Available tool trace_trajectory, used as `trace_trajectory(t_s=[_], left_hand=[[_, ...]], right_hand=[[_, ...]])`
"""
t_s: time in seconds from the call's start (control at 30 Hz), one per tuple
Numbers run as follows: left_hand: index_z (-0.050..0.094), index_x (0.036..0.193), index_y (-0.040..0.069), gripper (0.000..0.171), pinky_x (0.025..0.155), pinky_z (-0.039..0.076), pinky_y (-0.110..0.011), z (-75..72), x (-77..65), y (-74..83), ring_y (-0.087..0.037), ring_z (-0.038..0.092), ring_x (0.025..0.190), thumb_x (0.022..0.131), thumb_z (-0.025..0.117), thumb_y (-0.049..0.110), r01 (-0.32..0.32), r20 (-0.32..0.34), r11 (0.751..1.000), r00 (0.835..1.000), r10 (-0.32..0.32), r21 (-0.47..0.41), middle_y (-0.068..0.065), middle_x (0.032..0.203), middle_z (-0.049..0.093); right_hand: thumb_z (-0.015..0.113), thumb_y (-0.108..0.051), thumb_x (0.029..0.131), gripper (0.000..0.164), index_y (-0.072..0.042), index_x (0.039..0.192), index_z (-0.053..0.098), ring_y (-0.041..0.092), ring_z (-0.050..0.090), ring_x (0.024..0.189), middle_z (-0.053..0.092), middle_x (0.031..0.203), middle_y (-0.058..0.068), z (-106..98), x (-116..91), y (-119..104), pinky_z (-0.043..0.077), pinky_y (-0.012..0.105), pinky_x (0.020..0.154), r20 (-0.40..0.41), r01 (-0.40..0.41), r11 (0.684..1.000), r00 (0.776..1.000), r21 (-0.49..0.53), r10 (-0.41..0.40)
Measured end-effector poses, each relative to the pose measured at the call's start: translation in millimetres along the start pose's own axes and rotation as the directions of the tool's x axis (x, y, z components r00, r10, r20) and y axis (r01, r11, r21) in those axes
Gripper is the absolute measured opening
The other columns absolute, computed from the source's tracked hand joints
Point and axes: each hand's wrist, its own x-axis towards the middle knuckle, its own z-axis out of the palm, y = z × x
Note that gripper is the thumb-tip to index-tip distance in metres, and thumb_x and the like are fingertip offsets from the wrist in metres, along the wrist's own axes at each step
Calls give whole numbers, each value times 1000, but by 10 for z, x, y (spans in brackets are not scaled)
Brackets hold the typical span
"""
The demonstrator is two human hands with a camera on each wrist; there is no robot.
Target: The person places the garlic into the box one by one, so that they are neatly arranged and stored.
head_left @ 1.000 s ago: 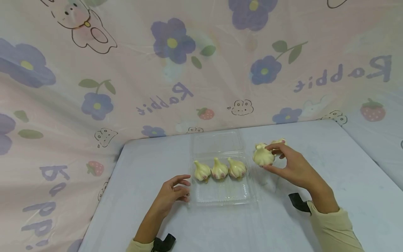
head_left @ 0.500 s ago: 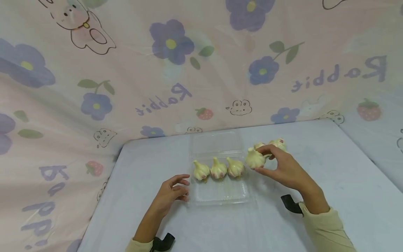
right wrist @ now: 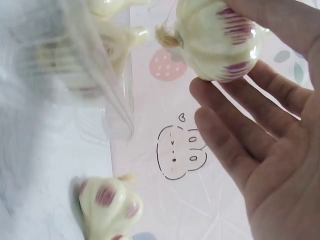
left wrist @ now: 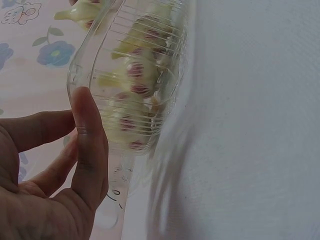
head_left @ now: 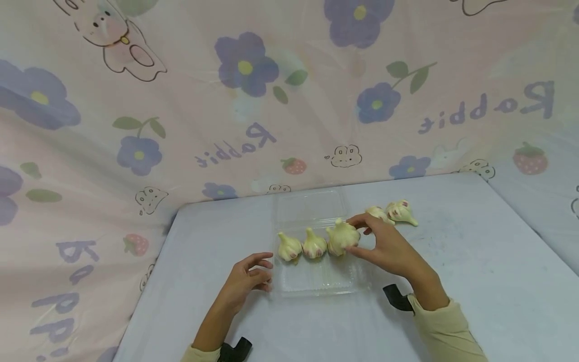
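Note:
My right hand (head_left: 391, 246) pinches a garlic bulb (head_left: 342, 237) between thumb and fingers, above the right end of a clear plastic clamshell box (head_left: 316, 291). In the right wrist view this bulb (right wrist: 220, 42) shows purple streaks and a root tuft. Inside the box stand a left bulb (head_left: 289, 247) and a middle bulb (head_left: 314, 244); a third, to their right, is mostly hidden behind the held one. My left hand (head_left: 244, 279) is at the box's left side, fingers loosely bent. In the left wrist view a fingertip (left wrist: 85, 100) meets the box's rim (left wrist: 75, 70).
Two more garlic bulbs lie on the white tabletop (head_left: 475, 271) beyond my right hand, one of them the far-right bulb (head_left: 401, 212). The box's lid (head_left: 309, 205) lies folded back toward the patterned curtain (head_left: 181, 90) behind the table.
My right hand has carried the held bulb leftward from beside the box to above its right end, uncovering the two bulbs on the table. My left hand has stayed put.

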Motion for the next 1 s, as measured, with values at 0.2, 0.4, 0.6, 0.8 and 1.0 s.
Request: trace_trajectory(t_s=[0.2,0.4,0.6,0.8,1.0], left_hand=[[50,141,-2,54,67,61,-29,-5,11,-1,-17,64,76,90,67,0,-7,4,1000,1000,7,7,-11,111,56],[50,141,-1,55,67,61,-28,-4,26,10,-16,63,77,90,67,2,-11,7,1000,1000,11,27,-11,111,56],[49,142,0,55,67,60,-27,3,30,2,-16,63,76,90,67,2,-5,14,1000,1000,5,26,-12,112,56],[50,141,0,55,66,60,-27,-1,21,-3,-16,63,74,89,68,2,0,8,1000,1000,0,10,-12,112,56],[51,141,-1,55,65,60,-27,-1,13,-3,-15,63,76,88,68,0,9,-4,1000,1000,-9,1,-11,110,56]], right_hand=[[83,-30,81,53,-20,127,57,9,59,107,64,122,-9,83,33,-56,53,37,92,15,-10,999,1000,43,9],[81,-37,83,53,-22,128,57,14,61,106,64,125,-8,160,75,-91,55,43,90,44,-12,997,999,83,8],[81,-35,83,51,-23,127,57,14,62,104,64,125,-8,276,98,-96,55,43,88,70,-31,992,997,118,22],[81,-34,83,51,-25,126,57,12,61,103,63,124,-10,397,113,-145,55,39,87,96,-62,983,994,171,46],[83,-29,82,52,-19,126,57,13,63,104,64,123,-5,500,135,-197,56,40,90,88,-30,986,996,161,16]])
